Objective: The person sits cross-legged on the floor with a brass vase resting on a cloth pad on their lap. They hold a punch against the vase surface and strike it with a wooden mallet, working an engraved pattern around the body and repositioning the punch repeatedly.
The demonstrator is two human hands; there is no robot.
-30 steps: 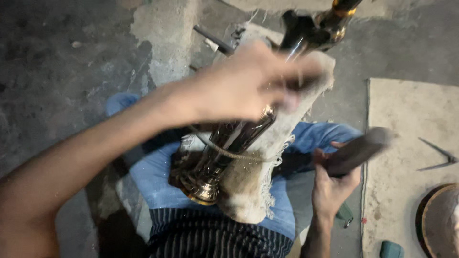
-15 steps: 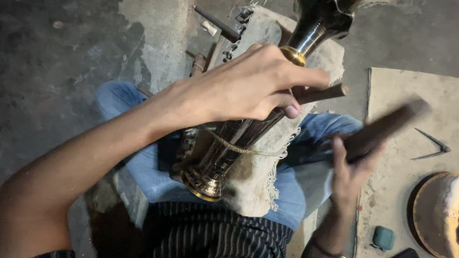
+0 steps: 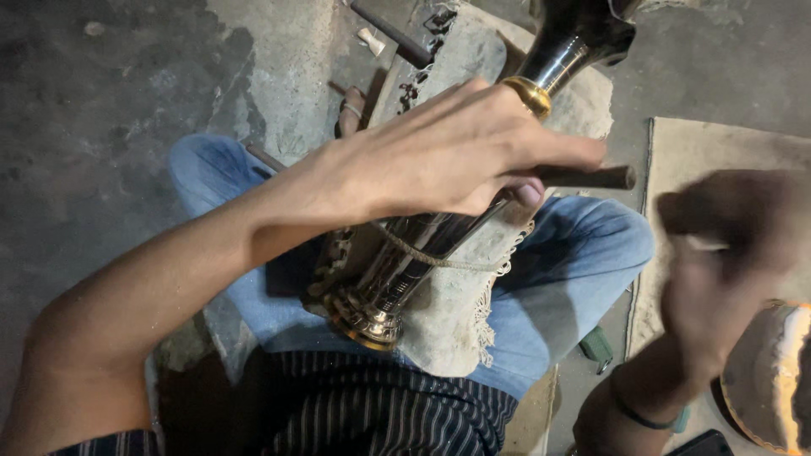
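Brass vessel (image 3: pixel 397 270) is lying tilted across our lap on a pale cloth (image 3: pixel 456 321), base toward us, dark neck pointing away. Our left hand (image 3: pixel 448 156) is closing on a dark rod (image 3: pixel 591 177) pressed against it. Our right hand (image 3: pixel 718 279) is blurring; we cannot tell its grip.

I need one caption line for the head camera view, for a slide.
Left hand holds a dark rod against a brass vessel on a cloth-padded lap; the blurred right hand swings beside.
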